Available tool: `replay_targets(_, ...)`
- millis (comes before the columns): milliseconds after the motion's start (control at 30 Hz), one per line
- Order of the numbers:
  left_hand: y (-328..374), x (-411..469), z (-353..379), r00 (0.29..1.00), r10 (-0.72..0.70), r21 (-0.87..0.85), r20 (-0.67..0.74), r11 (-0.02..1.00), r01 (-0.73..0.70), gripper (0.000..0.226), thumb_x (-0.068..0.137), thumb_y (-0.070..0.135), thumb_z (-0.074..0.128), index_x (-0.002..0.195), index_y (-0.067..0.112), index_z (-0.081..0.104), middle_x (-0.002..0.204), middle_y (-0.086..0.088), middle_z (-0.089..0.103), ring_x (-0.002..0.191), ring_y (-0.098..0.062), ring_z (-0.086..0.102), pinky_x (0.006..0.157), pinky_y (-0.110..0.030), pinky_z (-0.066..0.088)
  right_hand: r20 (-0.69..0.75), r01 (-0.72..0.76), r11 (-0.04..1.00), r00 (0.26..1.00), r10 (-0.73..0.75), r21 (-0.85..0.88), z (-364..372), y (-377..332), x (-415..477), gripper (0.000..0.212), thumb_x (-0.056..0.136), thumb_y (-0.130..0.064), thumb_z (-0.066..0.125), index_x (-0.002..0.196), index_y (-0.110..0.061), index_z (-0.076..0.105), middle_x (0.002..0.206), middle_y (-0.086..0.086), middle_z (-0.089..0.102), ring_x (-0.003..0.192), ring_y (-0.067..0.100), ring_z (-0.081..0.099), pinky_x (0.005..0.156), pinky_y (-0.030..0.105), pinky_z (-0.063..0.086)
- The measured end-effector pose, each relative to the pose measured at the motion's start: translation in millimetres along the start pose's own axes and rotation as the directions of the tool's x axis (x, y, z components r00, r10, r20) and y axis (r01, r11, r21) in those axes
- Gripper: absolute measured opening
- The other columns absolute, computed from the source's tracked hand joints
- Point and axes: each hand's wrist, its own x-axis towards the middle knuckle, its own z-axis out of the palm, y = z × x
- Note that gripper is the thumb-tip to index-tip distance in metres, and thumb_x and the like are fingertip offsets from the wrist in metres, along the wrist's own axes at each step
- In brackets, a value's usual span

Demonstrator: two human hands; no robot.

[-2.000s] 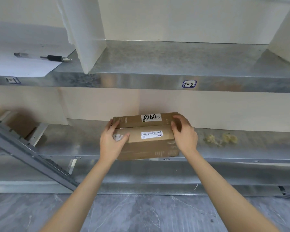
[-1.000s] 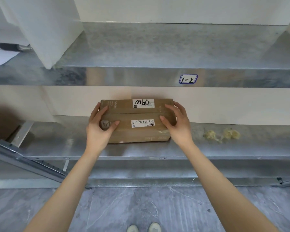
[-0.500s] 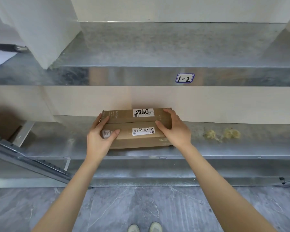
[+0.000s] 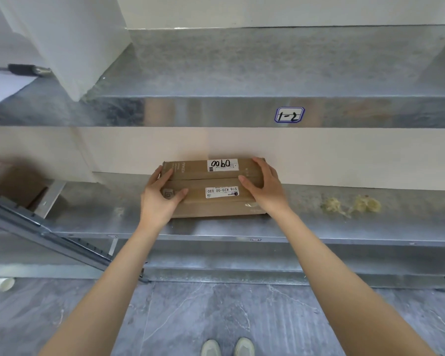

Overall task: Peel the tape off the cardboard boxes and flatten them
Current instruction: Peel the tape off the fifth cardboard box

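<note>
The left hand lies on the 9 o'clock end of the box. Its fingers are nearly straight along that end, and its thumb rests flat on top. The right hand lies on the 3 o'clock end, with its fingers over the far corner and its thumb on top. Neither hand is wrapped tight round anything. They just press the box from both ends.

The box is brown and closed, with two white labels on top. It sits on the lower metal shelf, right by the pale wall. I cannot clearly see the tape. A shiny patch near the 4 o'clock corner may be some.

What could go wrong? The shelf looks smooth, so I think the box could slide when a finger picks at the tape. Flat hands do not hold well, so the box could slip out when pulled toward 6 o'clock. Then it would drop to the floor near the shoes. The top shelf hangs at 12 o'clock, so a quick lift could bump knuckles. See-through tape is hard to find, and a hard pull may rip the cardboard. The yellow fluff at 3 o'clock is well apart, but a sideways push could drag the box into it.
</note>
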Motion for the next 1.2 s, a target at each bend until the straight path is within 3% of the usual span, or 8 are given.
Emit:
replay_targets(100, -8, -4, 1, 0.999, -0.005, 0.038, 0.035, 0.999, 0.004, 0.066, 0.079, 0.02, 0.082, 0.139, 0.014, 0.056, 0.156, -0.001, 0.037, 0.14, -0.014, 0.04, 0.108, -0.018, 0.03, 0.023, -0.003, 0.997, 1.0, 0.001, 0.076, 7, 9, -4, 0.062, 0.088, -0.045, 0.066, 0.142, -0.039, 0.036, 0.15, -0.001, 0.033, 0.134, 0.016, 0.04, 0.106, 0.023, 0.03)
replay_targets(333, -18, -17, 2, 1.0, -0.011, 0.042, 0.016, 0.999, 0.01, 0.067, 0.076, 0.024, 0.084, 0.137, 0.014, 0.058, 0.155, -0.001, 0.039, 0.139, -0.017, 0.042, 0.115, -0.039, 0.036, -0.002, 0.01, 0.999, 1.0, -0.01, 0.043, 14, 18, -17, 0.063, 0.087, -0.049, 0.065, 0.141, -0.041, 0.036, 0.15, 0.001, 0.031, 0.135, 0.018, 0.038, 0.109, 0.031, 0.034)
replay_targets(433, -19, -19, 2, 0.998, -0.049, 0.036, 0.039, 0.998, 0.048, 0.073, 0.071, 0.038, 0.078, 0.137, 0.014, 0.059, 0.155, -0.001, 0.04, 0.137, -0.017, 0.043, 0.114, -0.035, 0.035, 0.025, -0.013, 0.999, 1.0, 0.012, 0.043, 15, 20, -16, 0.063, 0.086, -0.047, 0.067, 0.141, -0.038, 0.037, 0.149, 0.002, 0.032, 0.13, 0.018, 0.043, 0.102, 0.024, 0.033)
replay_targets(600, -25, -22, 4, 0.994, -0.088, 0.103, 0.065, 0.991, 0.081, 0.063, 0.079, 0.03, 0.081, 0.137, 0.016, 0.059, 0.154, -0.002, 0.041, 0.138, -0.023, 0.042, 0.111, -0.032, 0.033, 0.05, -0.045, 0.999, 0.998, 0.044, 0.029, 21, 28, -16, 0.062, 0.084, -0.053, 0.066, 0.139, -0.041, 0.038, 0.144, -0.001, 0.037, 0.123, 0.018, 0.048, 0.094, 0.026, 0.039)
replay_targets(767, -11, -11, 17, 0.999, 0.051, 0.435, 0.017, 0.899, -0.054, 0.054, 0.076, 0.038, 0.078, 0.125, 0.023, 0.062, 0.158, -0.003, 0.032, 0.149, -0.03, 0.018, 0.115, -0.051, 0.023, 0.012, -0.041, 0.998, 0.999, 0.041, 0.054, 24, 27, -22, 0.064, 0.085, -0.054, 0.065, 0.141, -0.042, 0.036, 0.148, -0.003, 0.034, 0.12, 0.014, 0.048, 0.091, 0.026, 0.04)
replay_targets(900, 22, -10, 56, 0.957, 0.234, 0.376, 0.17, 0.882, -0.283, 0.054, 0.077, 0.043, 0.068, 0.125, 0.02, 0.061, 0.15, -0.001, 0.045, 0.146, -0.027, 0.029, 0.117, -0.05, 0.023, -0.006, -0.02, 0.999, 1.0, 0.02, 0.048, 23, 29, -26, 0.065, 0.085, -0.057, 0.063, 0.142, -0.043, 0.034, 0.149, -0.001, 0.032, 0.123, 0.017, 0.048, 0.095, 0.03, 0.043)
replay_targets(1033, 32, -19, 92, 0.957, 0.244, 0.377, 0.155, 0.881, -0.285, 0.059, 0.084, 0.056, 0.041, 0.128, 0.02, 0.059, 0.135, 0.001, 0.057, 0.133, -0.023, 0.045, 0.117, -0.045, 0.024, -0.002, -0.008, 0.999, 1.0, 0.008, 0.047, 22, 30, -27, 0.066, 0.084, -0.058, 0.062, 0.142, -0.043, 0.033, 0.148, -0.001, 0.033, 0.124, 0.016, 0.048, 0.095, 0.03, 0.043)
replay_targets(1200, 24, -17, 98, 0.954, 0.273, 0.51, 0.126, 0.807, -0.298, 0.061, 0.088, 0.065, 0.036, 0.131, 0.027, 0.056, 0.129, 0.001, 0.056, 0.125, -0.024, 0.048, 0.11, -0.047, 0.03, -0.003, 0.012, 0.995, 1.0, -0.012, 0.098, 21, 33, -31, 0.073, 0.084, -0.056, 0.065, 0.145, -0.043, 0.029, 0.148, -0.001, 0.033, 0.132, 0.013, 0.041, 0.106, 0.034, 0.039)
